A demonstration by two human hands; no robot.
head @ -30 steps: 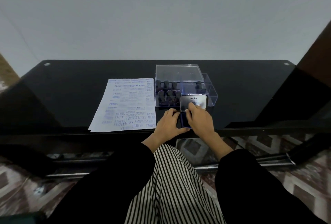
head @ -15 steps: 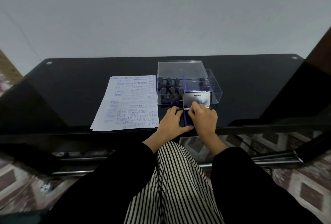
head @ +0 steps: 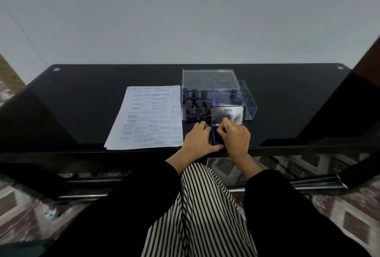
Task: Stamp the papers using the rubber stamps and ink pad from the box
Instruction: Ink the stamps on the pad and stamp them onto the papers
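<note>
A stack of papers [head: 148,117] covered in blue stamp prints lies on the black glass table [head: 82,102]. To its right stands a clear plastic box [head: 249,108] with several dark-handled rubber stamps [head: 197,104] in its compartments. In front of the box is the ink pad [head: 217,138], its blue base on the table and its silver lid [head: 228,114] tilted up. My left hand [head: 198,139] grips the base's left side, thumb along its front edge. My right hand [head: 236,137] pinches the lid's lower edge and hides most of the pad.
The box's clear lid [head: 209,79] stands behind the box. The table's front edge runs just below my hands, with my lap and striped cloth under it. A plain wall rises behind the table.
The camera view has shifted slightly. Both hands stay on the ink pad with its lid still raised; nothing else on the table has moved.
</note>
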